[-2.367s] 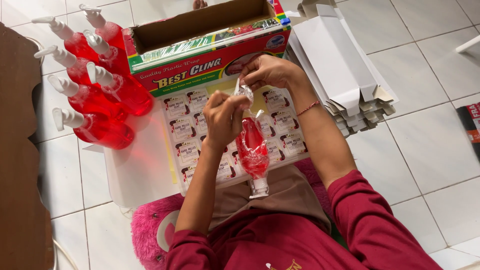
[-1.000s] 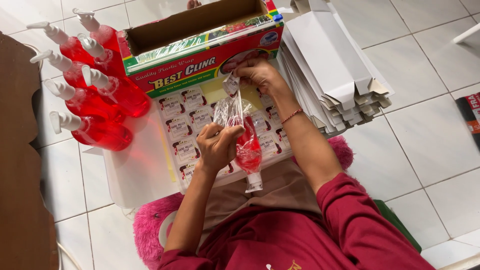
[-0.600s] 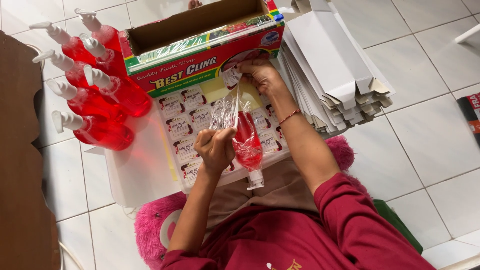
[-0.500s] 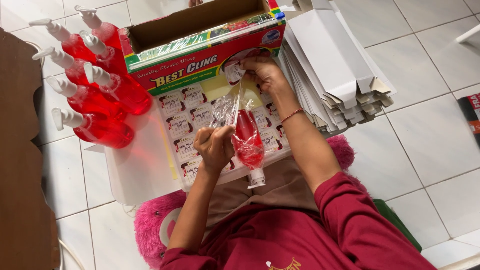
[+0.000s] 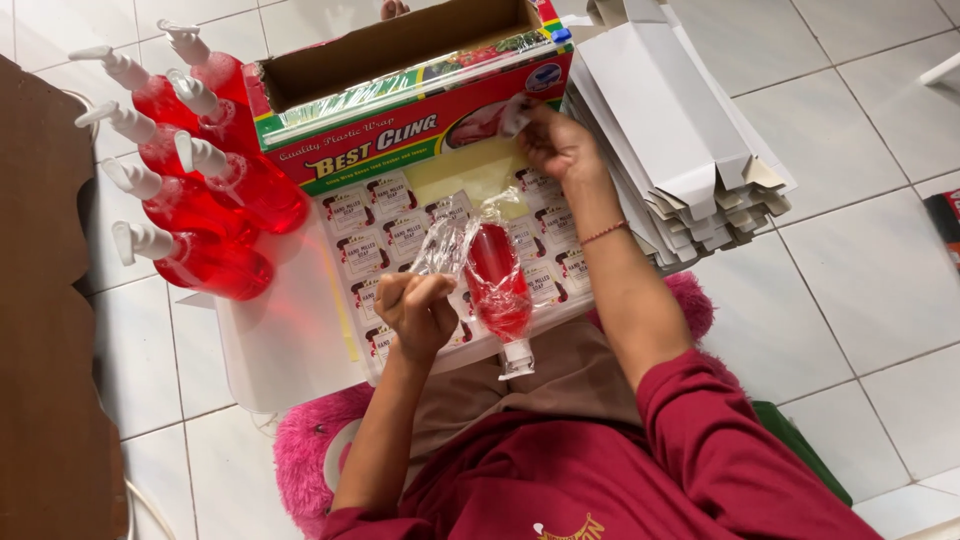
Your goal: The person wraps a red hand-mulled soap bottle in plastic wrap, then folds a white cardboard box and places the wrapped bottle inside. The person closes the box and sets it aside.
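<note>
The left hand grips the clear plastic wrap bunched around a red pump bottle lying on a sheet of labels. The right hand pinches film at the cling-wrap box. More red pump bottles lie nearby, with flat white cartons beside the box.
</note>
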